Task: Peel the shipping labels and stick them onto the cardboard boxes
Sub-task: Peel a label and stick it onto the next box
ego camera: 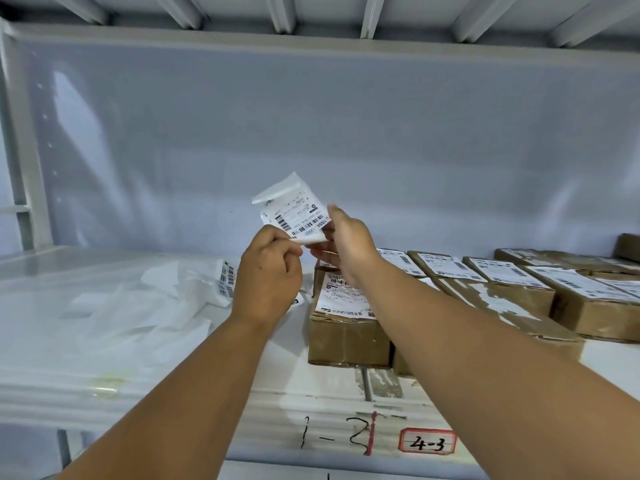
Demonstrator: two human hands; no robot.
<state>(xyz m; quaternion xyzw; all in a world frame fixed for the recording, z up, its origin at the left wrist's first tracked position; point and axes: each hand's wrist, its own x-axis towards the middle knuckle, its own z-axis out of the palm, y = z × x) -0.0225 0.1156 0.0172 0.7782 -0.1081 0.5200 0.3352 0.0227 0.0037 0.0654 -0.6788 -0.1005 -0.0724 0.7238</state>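
Note:
A white shipping label (pixel 298 214) with barcodes is held up in the air above the shelf, its backing curling away at the top. My left hand (pixel 266 275) pinches the label's lower edge. My right hand (pixel 346 242) grips its right side. Below and to the right, several brown cardboard boxes (pixel 349 332) lie on the white shelf (pixel 104 396), most with a label on top. The nearest box, partly hidden by my right forearm, carries a label.
Peeled white backing sheets (pixel 138 306) and a loose label (pixel 227 280) lie in a heap on the shelf's left half. The shelf's front edge bears a handwritten mark and a red-framed tag (pixel 427 443). A white back panel and an upper shelf close in the space.

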